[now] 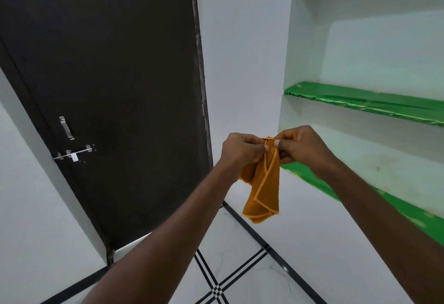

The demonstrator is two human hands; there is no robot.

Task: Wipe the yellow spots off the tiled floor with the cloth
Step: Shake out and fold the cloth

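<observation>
The orange cloth [262,183] hangs in the air at chest height, well above the tiled floor [230,267], pinched at its top edge by both hands, so most of it drapes down in loose folds. The left hand [240,150] pinches one part of the top hem between thumb and fingertips, with some of the cloth bunched below its palm. The right hand [300,147] pinches the hem just beside it, the two grips nearly touching. Held this way, the cloth seems to be in the course of being sorted or folded into a pad before it goes down to the floor. No yellow spots show on the patch of floor below the cloth, so wiping looks not yet begun. Left of the cloth stands a dark door [108,87] with a bolt [72,155]; right of it, green shelves [360,102] sit in a white wall recess.
</observation>
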